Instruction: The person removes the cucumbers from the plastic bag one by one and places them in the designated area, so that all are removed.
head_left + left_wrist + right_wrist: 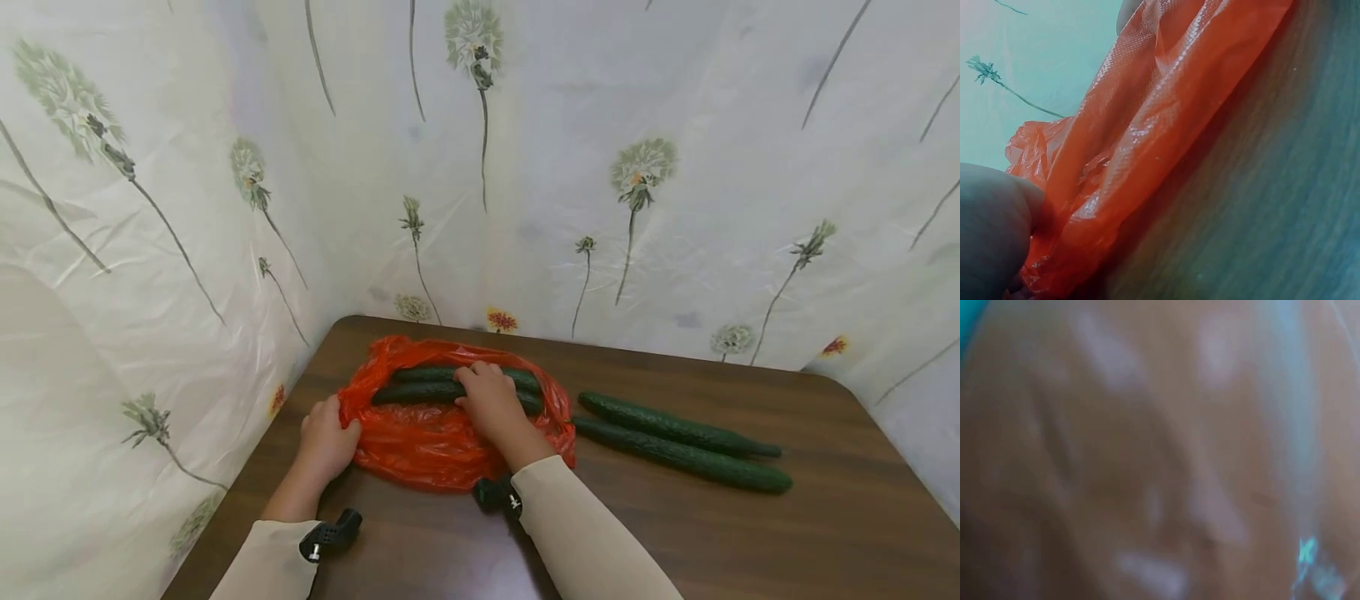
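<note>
A red plastic bag (420,446) lies spread on the table with its mouth open. My left hand (327,433) pinches the bag's left edge; the left wrist view shows the thumb against the red film (1141,144). Inside the bag, two dark green cucumbers lie side by side, a nearer cucumber (412,392) and a farther cucumber (423,374). My right hand (492,404) reaches over the bag's near side and grips the nearer cucumber, covering its middle. Blurred plastic close to the lens fills the right wrist view and hides the fingers there.
Two more cucumbers, a farther one (667,423) and a nearer one (690,457), lie on the brown wooden table (840,533) right of the bag. Behind and to the left hangs a pale flower-printed curtain (540,167), close to the table's edges.
</note>
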`<state>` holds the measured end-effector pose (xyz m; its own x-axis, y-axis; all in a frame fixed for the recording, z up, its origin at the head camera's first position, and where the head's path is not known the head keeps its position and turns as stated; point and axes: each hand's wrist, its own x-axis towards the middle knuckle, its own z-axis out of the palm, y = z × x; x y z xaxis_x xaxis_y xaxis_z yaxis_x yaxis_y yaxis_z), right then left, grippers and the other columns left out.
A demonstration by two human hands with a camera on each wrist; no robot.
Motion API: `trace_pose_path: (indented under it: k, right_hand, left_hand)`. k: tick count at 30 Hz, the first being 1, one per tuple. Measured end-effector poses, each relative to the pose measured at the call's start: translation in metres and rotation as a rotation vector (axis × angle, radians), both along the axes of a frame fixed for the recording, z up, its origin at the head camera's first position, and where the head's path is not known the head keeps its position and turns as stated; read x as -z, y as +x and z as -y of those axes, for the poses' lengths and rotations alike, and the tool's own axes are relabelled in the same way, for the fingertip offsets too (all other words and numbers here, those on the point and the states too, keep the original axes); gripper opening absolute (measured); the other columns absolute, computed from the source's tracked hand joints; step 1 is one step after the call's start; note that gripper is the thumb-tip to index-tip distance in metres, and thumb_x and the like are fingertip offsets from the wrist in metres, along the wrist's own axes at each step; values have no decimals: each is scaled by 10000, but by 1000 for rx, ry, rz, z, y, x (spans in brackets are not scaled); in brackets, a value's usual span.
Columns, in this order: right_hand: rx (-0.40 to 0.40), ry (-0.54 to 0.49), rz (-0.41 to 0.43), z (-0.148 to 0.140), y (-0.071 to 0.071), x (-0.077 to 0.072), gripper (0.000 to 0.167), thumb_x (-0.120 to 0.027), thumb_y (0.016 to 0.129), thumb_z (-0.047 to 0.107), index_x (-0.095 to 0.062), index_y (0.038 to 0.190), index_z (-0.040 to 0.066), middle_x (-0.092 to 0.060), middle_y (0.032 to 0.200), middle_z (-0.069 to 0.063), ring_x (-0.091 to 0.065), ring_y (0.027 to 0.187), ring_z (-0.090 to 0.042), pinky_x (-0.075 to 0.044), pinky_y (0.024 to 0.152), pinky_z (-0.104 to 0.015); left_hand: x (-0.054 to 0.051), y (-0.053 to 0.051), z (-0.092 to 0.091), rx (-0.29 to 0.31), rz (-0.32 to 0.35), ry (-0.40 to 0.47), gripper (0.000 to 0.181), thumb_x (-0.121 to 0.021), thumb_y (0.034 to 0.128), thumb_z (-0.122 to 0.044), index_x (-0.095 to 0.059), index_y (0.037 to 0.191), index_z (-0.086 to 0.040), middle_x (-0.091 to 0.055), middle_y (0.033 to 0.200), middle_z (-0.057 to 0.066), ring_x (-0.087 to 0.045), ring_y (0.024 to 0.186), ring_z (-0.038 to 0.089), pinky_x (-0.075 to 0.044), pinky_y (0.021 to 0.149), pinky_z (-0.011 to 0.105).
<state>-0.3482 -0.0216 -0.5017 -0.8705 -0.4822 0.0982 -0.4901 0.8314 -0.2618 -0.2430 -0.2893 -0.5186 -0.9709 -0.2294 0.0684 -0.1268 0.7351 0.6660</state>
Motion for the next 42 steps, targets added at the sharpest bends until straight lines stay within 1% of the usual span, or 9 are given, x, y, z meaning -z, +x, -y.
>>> trace_pose_path:
  k: [5, 9, 15, 23, 26, 32, 39, 42]
  right_hand:
    - [14, 3, -26, -4, 4, 1, 400, -709, 988, 321, -629, 1367, 224, -612, 1316, -29, -546, 1211, -264, -466, 1035, -499]
    - [8, 4, -53, -7, 5, -1, 397, -712, 987, 320, -632, 1363, 223, -615, 1296, -28, -554, 1191, -265, -474, 1012, -499]
    - [3, 20, -86, -10, 7, -3, 418, -715, 983, 329, -630, 1381, 231, -617, 1280, -23, -556, 1151, -261, -483, 995, -501]
    - [-21, -19, -130, -9, 12, -10, 413, -712, 983, 340, -622, 1374, 242, -599, 1242, -10, -545, 1102, -233, -483, 963, -468]
    - [-27, -31, -131, -9, 15, -13, 413, -715, 981, 337, -623, 1372, 241, -599, 1250, -10, -543, 1110, -233, -483, 964, -471]
    - [-35, -23, -150, -9, 20, -19, 411, -716, 980, 336, -632, 1369, 236, -601, 1243, -15, -552, 1115, -238, -486, 961, -469]
    - [-42, -23, -179, -12, 27, -21, 420, -741, 968, 319, -644, 1368, 236, -602, 1227, -18, -556, 1106, -246, -488, 939, -473]
    - [-40, -27, -196, -13, 30, -22, 417, -752, 962, 311, -646, 1359, 238, -604, 1229, -15, -554, 1104, -244, -487, 933, -472]
  left_hand:
    - [2, 0, -3, 6, 1, 3, 513, -598, 975, -157, -491, 1387, 128, -568, 1274, 341, -501, 1201, 545, -364, 1047, 635]
    - [2, -2, -4, 4, -2, 1, 516, -602, 971, -156, -491, 1384, 133, -567, 1260, 342, -504, 1188, 543, -365, 1034, 632]
    - [3, -2, -3, 2, 7, 11, 520, -603, 970, -157, -491, 1396, 120, -566, 1270, 334, -501, 1190, 535, -364, 1029, 627]
    - [0, -1, -1, 2, -10, 0, 451, -596, 965, -152, -529, 1324, 112, -585, 1223, 323, -516, 1160, 523, -370, 1008, 620]
    - [0, -2, -1, 1, -7, 4, 457, -595, 970, -159, -526, 1334, 109, -583, 1230, 322, -514, 1161, 519, -372, 1011, 615]
    - [0, -2, -1, -9, 1, 16, 473, -597, 970, -160, -517, 1348, 113, -567, 1241, 328, -502, 1158, 529, -383, 993, 615]
    - [1, 0, 1, -11, 22, 16, 461, -597, 977, -157, -519, 1350, 101, -573, 1231, 311, -504, 1136, 499, -394, 964, 598]
    - [2, 0, 2, -6, 19, 10, 470, -598, 976, -158, -518, 1355, 108, -574, 1237, 319, -507, 1139, 509, -392, 971, 605]
